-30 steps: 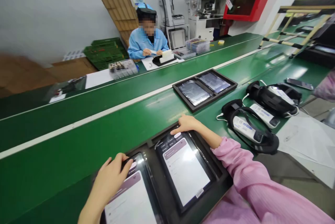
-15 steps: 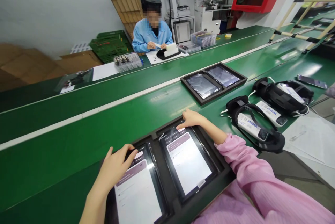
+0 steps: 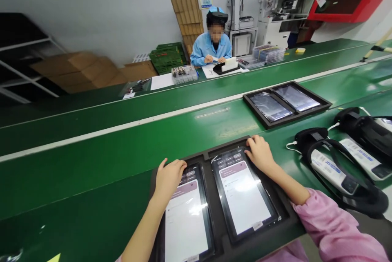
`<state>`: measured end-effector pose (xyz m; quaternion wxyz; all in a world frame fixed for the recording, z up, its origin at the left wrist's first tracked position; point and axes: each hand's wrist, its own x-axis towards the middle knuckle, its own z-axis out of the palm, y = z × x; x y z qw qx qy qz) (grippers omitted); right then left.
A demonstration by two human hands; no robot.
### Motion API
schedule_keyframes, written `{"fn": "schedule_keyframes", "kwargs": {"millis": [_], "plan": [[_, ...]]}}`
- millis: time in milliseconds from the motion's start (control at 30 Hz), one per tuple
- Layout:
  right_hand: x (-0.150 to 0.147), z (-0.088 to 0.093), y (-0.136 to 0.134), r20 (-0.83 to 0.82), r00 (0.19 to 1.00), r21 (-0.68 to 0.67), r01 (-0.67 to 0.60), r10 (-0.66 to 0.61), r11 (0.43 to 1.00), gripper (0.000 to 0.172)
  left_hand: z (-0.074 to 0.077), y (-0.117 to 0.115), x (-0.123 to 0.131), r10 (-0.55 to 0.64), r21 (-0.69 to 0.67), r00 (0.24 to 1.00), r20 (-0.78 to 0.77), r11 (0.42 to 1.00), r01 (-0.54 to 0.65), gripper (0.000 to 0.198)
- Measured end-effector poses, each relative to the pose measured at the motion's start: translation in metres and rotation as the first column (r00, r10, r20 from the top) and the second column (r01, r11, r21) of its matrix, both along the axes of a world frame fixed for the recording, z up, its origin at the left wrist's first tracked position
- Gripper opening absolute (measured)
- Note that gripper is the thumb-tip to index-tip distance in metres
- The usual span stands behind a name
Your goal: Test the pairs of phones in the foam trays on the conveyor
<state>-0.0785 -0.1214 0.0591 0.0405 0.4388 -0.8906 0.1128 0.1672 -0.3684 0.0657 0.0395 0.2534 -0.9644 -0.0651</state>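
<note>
In front of me lies a black foam tray (image 3: 218,217) holding two tablets side by side. Both the left tablet (image 3: 188,223) and the right tablet (image 3: 245,196) are lit, showing a white page under a mauve banner. My left hand (image 3: 170,178) rests over the upper left corner of the left tablet, its fingers apart and reaching the top edge. My right hand (image 3: 260,153) lies at the tray's upper right corner, fingers slightly bent and apart, the thumb beside the right tablet's top corner. Neither hand lifts anything.
Another tray (image 3: 266,124) with two dark tablets lies farther along the green belt (image 3: 122,172). Black headsets (image 3: 312,139) with white power packs (image 3: 333,170) lie at right. Across the belt, a co-worker (image 3: 211,47) in blue sits among plastic boxes (image 3: 185,75).
My view has swung left, so everything appears farther right. My right thumb has drawn off the right screen toward its corner. My left fingers have pulled back from the left screen to its top edge.
</note>
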Motion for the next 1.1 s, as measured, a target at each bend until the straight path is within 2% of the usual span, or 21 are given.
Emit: {"fn": "schedule_keyframes", "kwargs": {"millis": [67,133,233,300,467,567,733,900,1100], "plan": [[-0.007,-0.013,0.011,0.016,0.999,-0.105,-0.037,0.039,0.994,0.006,-0.004,0.002,-0.001,0.003,-0.028,1.000,-0.027,1.000,-0.004,0.034],[-0.008,-0.024,0.023,-0.001,0.996,-0.180,-0.085,0.086,0.980,0.014,-0.007,0.007,-0.002,-0.060,-0.019,0.998,-0.025,0.998,0.060,0.041],[-0.001,-0.033,0.035,-0.074,0.993,-0.137,-0.097,0.087,0.986,0.023,-0.005,0.016,-0.003,-0.328,0.071,0.945,-0.021,0.942,0.328,0.046],[0.004,-0.033,0.037,-0.103,0.993,-0.098,-0.072,0.062,0.993,0.023,-0.001,0.022,-0.003,-0.443,0.141,0.896,-0.024,0.886,0.442,0.042],[0.010,-0.024,0.035,-0.137,0.990,-0.114,-0.001,-0.014,0.994,0.021,0.013,0.032,-0.001,-0.456,0.260,0.888,0.061,0.866,0.427,0.039],[0.013,-0.020,0.034,-0.140,0.989,-0.112,0.026,-0.042,0.993,0.021,0.016,0.037,-0.003,-0.450,0.264,0.888,0.098,0.872,0.413,0.038],[0.015,-0.018,0.033,-0.090,0.995,-0.100,0.031,-0.040,0.994,0.021,0.014,0.036,-0.004,-0.432,0.227,0.893,0.125,0.888,0.399,0.032],[0.013,-0.022,0.031,-0.052,0.994,-0.140,0.085,-0.093,0.986,0.024,0.008,0.026,-0.003,-0.437,0.217,0.896,0.074,0.884,0.413,0.034],[0.008,-0.029,0.033,-0.035,0.997,-0.156,0.059,-0.065,0.986,0.026,0.004,0.022,-0.001,-0.453,0.225,0.888,0.073,0.876,0.428,0.035]]}}
